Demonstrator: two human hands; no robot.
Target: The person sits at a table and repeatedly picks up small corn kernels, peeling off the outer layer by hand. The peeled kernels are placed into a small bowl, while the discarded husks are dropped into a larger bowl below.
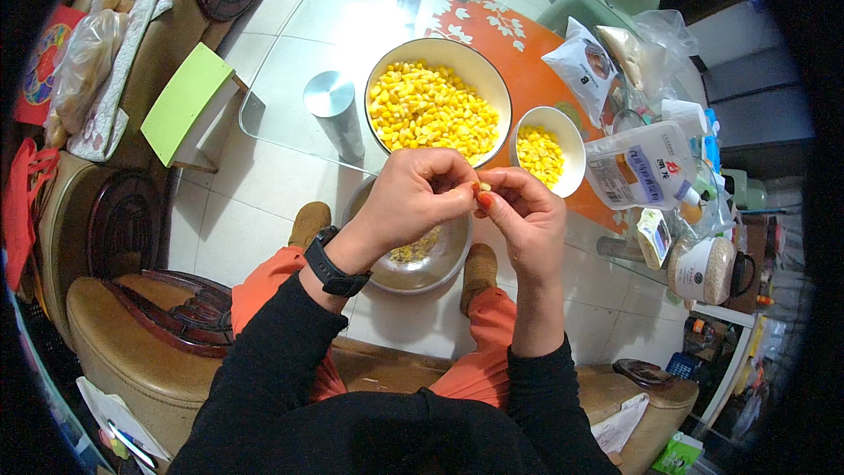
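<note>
My left hand [422, 192] and my right hand [524, 218] meet at the fingertips, pinching a small pale yellow piece [484, 186], likely a corn kernel. Something red covers the thumb tips; whether it is nail colour or food I cannot tell. Just beyond my hands, a large white bowl with a dark rim [504, 82] holds many yellow corn kernels [428, 105]. A smaller white bowl [572, 168] to its right holds more kernels [539, 153]. Below my hands is a metal basin [422, 280] with yellowish bits at its bottom, partly hidden by my left hand and wrist.
The glass tabletop [290, 105] carries a metal cylinder [336, 119] at left. Plastic bags, a labelled pouch [636, 165] and a handled jar [702, 270] crowd its right side. A green-topped stool [188, 102] stands at left, near brown leather seating [132, 343].
</note>
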